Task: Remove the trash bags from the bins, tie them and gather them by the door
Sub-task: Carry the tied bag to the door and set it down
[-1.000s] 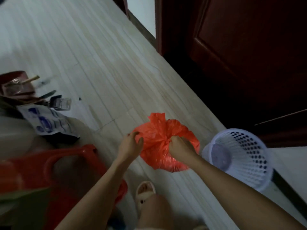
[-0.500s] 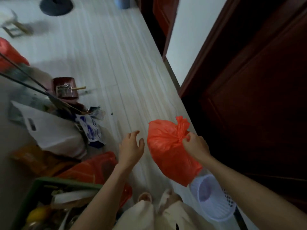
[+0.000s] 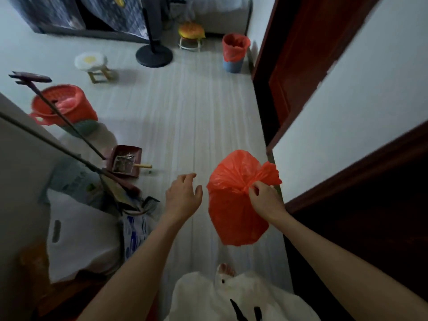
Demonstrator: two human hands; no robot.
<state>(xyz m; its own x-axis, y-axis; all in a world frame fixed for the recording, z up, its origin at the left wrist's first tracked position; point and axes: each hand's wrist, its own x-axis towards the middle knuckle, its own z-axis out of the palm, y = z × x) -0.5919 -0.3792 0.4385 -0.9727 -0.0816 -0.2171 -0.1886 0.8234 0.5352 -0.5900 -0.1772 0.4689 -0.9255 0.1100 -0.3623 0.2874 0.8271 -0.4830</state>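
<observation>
A filled red trash bag point(image 3: 234, 205) hangs in the air in front of me, its gathered neck pinched by my right hand point(image 3: 266, 200). My left hand point(image 3: 184, 196) hovers just left of the bag with fingers spread, not touching it. Far down the floor stands a blue bin point(image 3: 232, 63) lined with a red bag point(image 3: 235, 46). A red basket bin point(image 3: 62, 107) with a red liner sits at the left. A dark wooden door point(image 3: 370, 216) is at my right, and a second one stands open point(image 3: 298, 66) farther on.
A dustpan point(image 3: 125, 162) and long-handled tools lean at the left over white bags point(image 3: 81, 239). A small stool point(image 3: 95, 66), a fan base point(image 3: 154, 56) and a burger-shaped stool point(image 3: 191, 34) stand at the far end. The light floor strip runs down the middle.
I have stood up and the view has lifted from the floor to the room. The bag rose with my right hand; my left hand let go of it. The white basket has left the view.
</observation>
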